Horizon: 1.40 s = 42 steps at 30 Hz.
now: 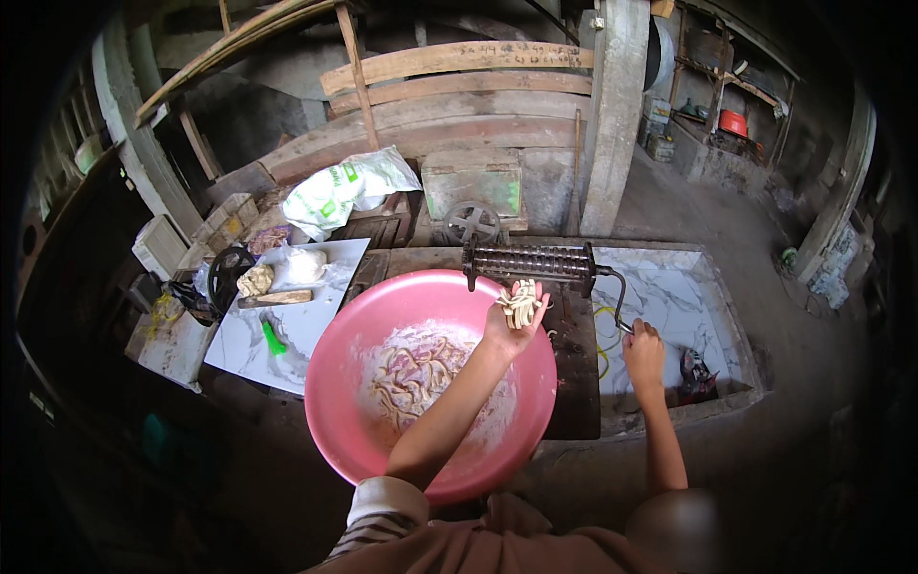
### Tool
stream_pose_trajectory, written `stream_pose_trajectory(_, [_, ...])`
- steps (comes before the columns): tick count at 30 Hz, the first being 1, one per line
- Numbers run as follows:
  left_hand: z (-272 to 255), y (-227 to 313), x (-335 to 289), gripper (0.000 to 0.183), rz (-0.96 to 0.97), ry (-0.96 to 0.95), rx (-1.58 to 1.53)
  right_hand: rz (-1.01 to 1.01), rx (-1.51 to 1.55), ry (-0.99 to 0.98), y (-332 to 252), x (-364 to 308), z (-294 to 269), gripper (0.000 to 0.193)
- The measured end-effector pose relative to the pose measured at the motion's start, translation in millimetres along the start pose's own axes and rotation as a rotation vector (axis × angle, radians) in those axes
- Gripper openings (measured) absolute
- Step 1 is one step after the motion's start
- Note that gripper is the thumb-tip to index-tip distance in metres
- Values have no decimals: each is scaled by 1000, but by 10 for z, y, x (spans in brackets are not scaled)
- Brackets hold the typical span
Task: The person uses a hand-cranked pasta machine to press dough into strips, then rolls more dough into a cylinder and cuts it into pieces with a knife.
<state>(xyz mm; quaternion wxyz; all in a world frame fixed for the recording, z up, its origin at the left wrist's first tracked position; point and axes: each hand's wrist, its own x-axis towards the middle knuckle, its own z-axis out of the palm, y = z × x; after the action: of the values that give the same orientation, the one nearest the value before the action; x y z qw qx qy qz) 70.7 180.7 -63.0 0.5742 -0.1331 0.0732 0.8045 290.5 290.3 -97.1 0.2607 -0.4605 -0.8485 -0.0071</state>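
My left hand (510, 340) is held palm up below the roller cutter (531, 261), with a bunch of pale dough strips (520, 302) lying across its palm and fingers. The fingers curl loosely around the strips. To the right, my right hand (644, 352) grips the end of the bent metal crank (622, 292) that comes out of the cutter's right side. Under my left forearm stands a wide pink basin (327, 383). More floured dough strips (402, 383) lie in it, partly hidden by that forearm.
On the marble-patterned board (239, 335) at left are a dough lump (256, 279), a bag of white powder (304, 264), a wooden-handled tool (275, 298) and a green-handled brush (273, 339). A white sack (349, 187) lies behind. A concrete post (615, 124) rises beyond the cutter.
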Motion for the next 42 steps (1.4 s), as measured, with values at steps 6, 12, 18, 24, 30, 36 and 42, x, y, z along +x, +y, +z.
stream_pose_trajectory(6, [-122, 66, -384, 33, 8, 31, 210, 54, 234, 238, -378, -501, -277, 47])
stream_pose_trajectory(12, [-426, 370, -814, 37, 18, 56, 347, -146, 464, 269, -1222, -781, -644, 38])
stream_pose_trajectory(18, [-545, 580, -1223, 37, -61, 78, 533, -531, 793, -202, -1788, -733, -562, 22])
stream_pose_trajectory(24, [-612, 967, -1578, 37, -103, 84, 566, -540, 706, -332, -2294, -894, -504, 19])
stream_pose_trajectory(30, [-665, 1212, -1755, 36, -246, 33, 663, -460, 667, -346, -2586, -1094, -512, 14])
stream_pose_trajectory(36, [-767, 1454, -1818, 31, -278, 28, 698, -280, 648, -223, -2730, -1216, -653, 14])
stream_pose_trajectory(42, [-829, 1517, -1797, 25, -165, 86, 678, -372, 532, -22, -2708, -1197, -859, 14])
